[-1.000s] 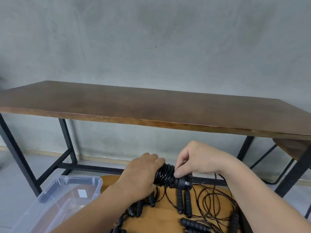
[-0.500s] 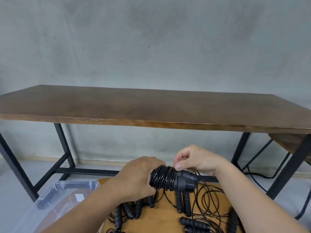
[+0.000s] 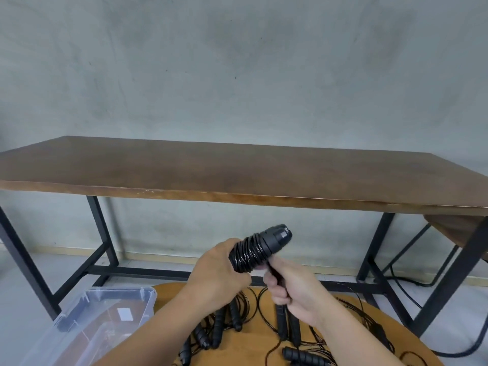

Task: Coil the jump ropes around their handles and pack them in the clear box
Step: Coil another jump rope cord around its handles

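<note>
My left hand (image 3: pixel 220 268) grips a pair of black jump rope handles (image 3: pixel 260 248) with thin black rope coiled tightly around them; the bundle's free end tilts up and to the right. Just below it, my right hand (image 3: pixel 293 289) is curled round a black piece that runs down from the coil; whether this is rope or a handle I cannot tell. Several loose jump ropes (image 3: pixel 290 328) with black ribbed handles lie tangled on the round wooden table (image 3: pixel 351 336) underneath. The clear box (image 3: pixel 87 315) stands open at the lower left.
A long brown table (image 3: pixel 237 175) on black metal legs stands ahead against a grey wall. Another wooden table edge (image 3: pixel 454 231) and a black cable on the floor sit to the right.
The coiled bundle has tipped up, its free end now pointing up and right. My right hand has dropped from on top of the coil to below it.
</note>
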Tool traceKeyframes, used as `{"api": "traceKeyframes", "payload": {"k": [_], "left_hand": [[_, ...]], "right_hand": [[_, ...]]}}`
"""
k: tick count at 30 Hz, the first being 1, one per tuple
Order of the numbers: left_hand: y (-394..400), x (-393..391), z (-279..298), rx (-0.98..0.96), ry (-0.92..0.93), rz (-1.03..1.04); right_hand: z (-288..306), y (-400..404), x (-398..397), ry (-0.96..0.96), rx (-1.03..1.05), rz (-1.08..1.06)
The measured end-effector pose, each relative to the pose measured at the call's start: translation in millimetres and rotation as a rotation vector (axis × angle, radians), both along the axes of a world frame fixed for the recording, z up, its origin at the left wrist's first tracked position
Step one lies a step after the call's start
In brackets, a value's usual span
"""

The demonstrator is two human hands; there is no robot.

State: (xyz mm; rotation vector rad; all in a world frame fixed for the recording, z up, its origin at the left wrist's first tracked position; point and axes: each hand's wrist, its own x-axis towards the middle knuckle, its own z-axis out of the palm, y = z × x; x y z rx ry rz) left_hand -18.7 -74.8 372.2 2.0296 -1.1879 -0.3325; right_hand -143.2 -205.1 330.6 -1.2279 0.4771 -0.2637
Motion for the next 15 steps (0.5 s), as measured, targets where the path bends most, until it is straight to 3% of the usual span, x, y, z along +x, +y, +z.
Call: {"api": "traceKeyframes", "payload": {"k": [4,10,15], "left_hand": [[-3.4,7.4,-0.3,0.051,-0.156,0.153],[-5.7,10.9,-19.0,0.114,-0.409,0.186],[-6.6,9.2,-18.8,0.183,-0.571,0.153]], "right_hand": [[3.3,23.5,-0.7,0.191,-0.262,-0.023],[21.3,33.8,-0.4,0.414,-0.951,0.005],[37.6,31.6,-3.7,0.550,-1.153,0.038]]}}
